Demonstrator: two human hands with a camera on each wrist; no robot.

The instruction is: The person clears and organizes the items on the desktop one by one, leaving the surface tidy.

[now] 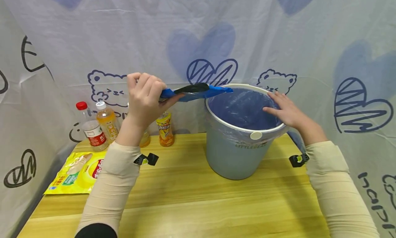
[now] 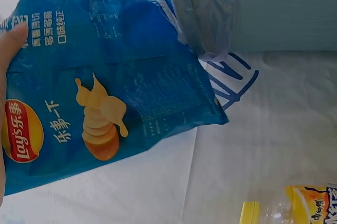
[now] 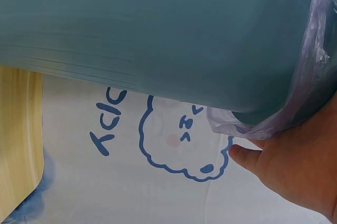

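Note:
My left hand grips one end of a blue Lay's potato chip bag, raised to about rim height of the trash can. In the left wrist view the printed side of the chip bag shows, and its far end overlaps the can's lined rim. The blue-grey trash can stands upright with a clear plastic liner folded over its white rim. At the rim's right side rests my right hand, fingers extended and thumb over the opening. The right wrist view shows this hand beside the liner.
On the left stand a red-capped bottle, a white-capped orange drink bottle and a yellow drink bottle; another is partly hidden by my left arm. A yellow chip bag lies on the wooden table. A printed curtain hangs behind.

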